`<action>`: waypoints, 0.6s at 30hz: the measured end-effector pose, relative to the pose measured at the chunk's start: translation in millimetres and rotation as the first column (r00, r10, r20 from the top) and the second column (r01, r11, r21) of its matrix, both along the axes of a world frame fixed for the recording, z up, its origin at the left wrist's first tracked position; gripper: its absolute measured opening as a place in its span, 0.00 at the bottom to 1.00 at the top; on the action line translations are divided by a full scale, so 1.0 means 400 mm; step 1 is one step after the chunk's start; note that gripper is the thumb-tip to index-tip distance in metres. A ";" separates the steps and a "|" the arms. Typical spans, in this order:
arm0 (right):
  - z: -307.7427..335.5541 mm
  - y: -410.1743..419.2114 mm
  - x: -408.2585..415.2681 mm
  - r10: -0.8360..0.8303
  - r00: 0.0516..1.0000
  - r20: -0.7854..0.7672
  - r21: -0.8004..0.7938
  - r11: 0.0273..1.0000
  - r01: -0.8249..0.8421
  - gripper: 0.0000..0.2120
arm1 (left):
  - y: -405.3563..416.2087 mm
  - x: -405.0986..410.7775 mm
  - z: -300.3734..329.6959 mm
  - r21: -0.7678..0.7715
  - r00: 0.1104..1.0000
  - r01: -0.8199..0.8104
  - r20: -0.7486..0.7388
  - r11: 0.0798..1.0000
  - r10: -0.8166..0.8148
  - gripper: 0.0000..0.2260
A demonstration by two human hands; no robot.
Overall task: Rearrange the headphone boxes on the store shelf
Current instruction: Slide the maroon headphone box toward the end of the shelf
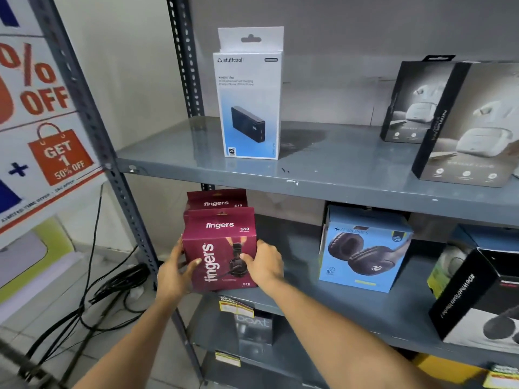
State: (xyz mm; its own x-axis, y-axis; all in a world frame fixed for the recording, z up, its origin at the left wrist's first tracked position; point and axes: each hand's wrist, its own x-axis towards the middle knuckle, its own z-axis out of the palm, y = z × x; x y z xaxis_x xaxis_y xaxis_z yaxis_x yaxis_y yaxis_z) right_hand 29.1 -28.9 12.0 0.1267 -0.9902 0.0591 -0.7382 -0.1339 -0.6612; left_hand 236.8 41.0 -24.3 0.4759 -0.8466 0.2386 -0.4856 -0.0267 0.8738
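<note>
A maroon "fingers" headphone box (222, 248) stands at the left end of the middle shelf (351, 301). My left hand (175, 273) grips its left side and my right hand (265, 263) grips its right side, thumbs on the front face. A second maroon "fingers" box (217, 199) stands right behind it, mostly hidden. Further right on the same shelf is a blue headphone box (362, 256), then a black and white headphone box (477, 301) turned at an angle.
The upper shelf (323, 167) carries a white power bank box (250, 99) and two dark earbud boxes (460, 122). Below, a dark "boat" box (254, 327) sits on the lower shelf. A slotted metal upright (132, 217), black cables (112, 290) and a sale poster (42, 113) are to the left.
</note>
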 end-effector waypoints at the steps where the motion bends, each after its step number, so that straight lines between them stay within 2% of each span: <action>1: -0.001 -0.004 0.005 0.005 1.000 -0.006 -0.001 1.000 -0.005 0.16 | -0.004 0.009 -0.007 0.014 1.000 -0.007 0.009 1.000 0.007 0.32; 4: -0.003 -0.011 -0.001 0.042 0.999 -0.026 0.015 0.999 -0.041 0.18 | 0.004 0.016 -0.017 0.039 0.998 -0.033 0.058 0.999 0.030 0.29; 6: -0.004 -0.012 -0.032 0.086 0.996 -0.016 0.042 0.995 -0.085 0.24 | 0.020 0.006 -0.016 0.046 0.986 -0.093 0.144 0.995 0.086 0.32; 8: -0.007 -0.014 -0.079 0.137 0.990 0.033 0.044 0.989 -0.139 0.32 | 0.038 -0.013 -0.003 -0.028 0.927 -0.219 0.306 0.975 0.217 0.34; 10: -0.005 -0.009 -0.157 0.181 0.981 0.068 -0.008 0.983 -0.181 0.33 | 0.040 -0.055 0.031 -0.152 0.850 -0.257 0.434 0.954 0.298 0.33; 12: -0.001 -0.004 -0.239 0.186 0.982 0.037 -0.115 0.977 -0.180 0.30 | 0.022 -0.106 0.075 -0.204 0.790 -0.215 0.539 0.955 0.293 0.31; 18: 0.053 0.000 -0.472 -0.107 0.993 0.045 -0.322 0.940 0.116 0.21 | -0.090 -0.296 0.163 -0.293 0.651 0.040 0.733 0.955 0.197 0.26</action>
State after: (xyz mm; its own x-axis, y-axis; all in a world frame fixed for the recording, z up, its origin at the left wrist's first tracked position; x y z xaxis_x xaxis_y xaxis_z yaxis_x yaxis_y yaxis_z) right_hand -159.7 -28.7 33.3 0.0106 -0.9248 0.3803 -0.7433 -0.2617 -0.6157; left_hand 118.3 4.9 40.7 0.0954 -0.6622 0.7432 -0.9794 0.0710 0.1889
